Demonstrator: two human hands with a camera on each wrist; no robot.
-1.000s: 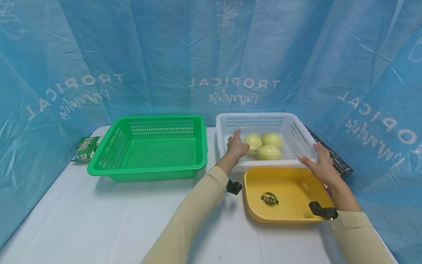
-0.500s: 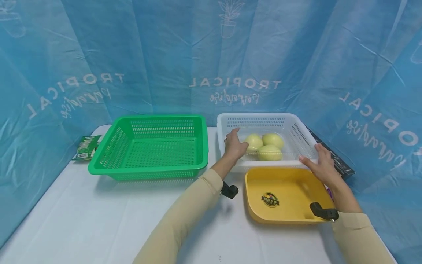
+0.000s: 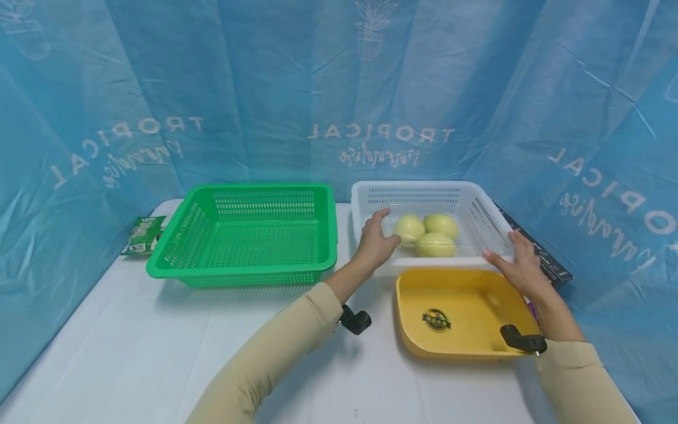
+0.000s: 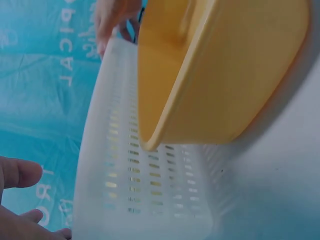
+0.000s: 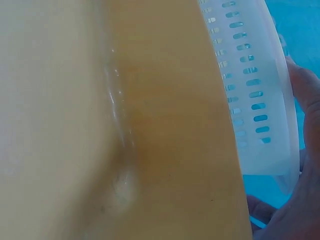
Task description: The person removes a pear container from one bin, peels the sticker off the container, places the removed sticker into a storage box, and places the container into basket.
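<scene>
In the head view, a white perforated plastic basket (image 3: 365,194) holds three pale yellow-green round fruits (image 3: 436,245) in a clear plastic container. My left hand (image 3: 375,244) hovers over the basket's front left part, thumb and fingers spread, with nothing between them. The left wrist view shows that thumb (image 4: 22,172) apart from the basket's rim. At the front right corner, my right hand (image 3: 521,268) grips the basket, its thumb on the rim and its fingers round the outer side. A yellow plastic basin (image 3: 466,294) stands in front, below the right wrist.
A green perforated basket (image 3: 241,272) stands to the left on the white table (image 3: 122,353). Behind its left side lies a green packet (image 3: 142,237). A flat black item (image 3: 553,268) leans at the right of the white basket. Blue curtain (image 3: 275,88) surrounds the table.
My left hand has stayed above the white basket while its wrist and forearm swung left and down. Its thumb is now more spread. The right hand keeps its hold; the fruits have not moved.
</scene>
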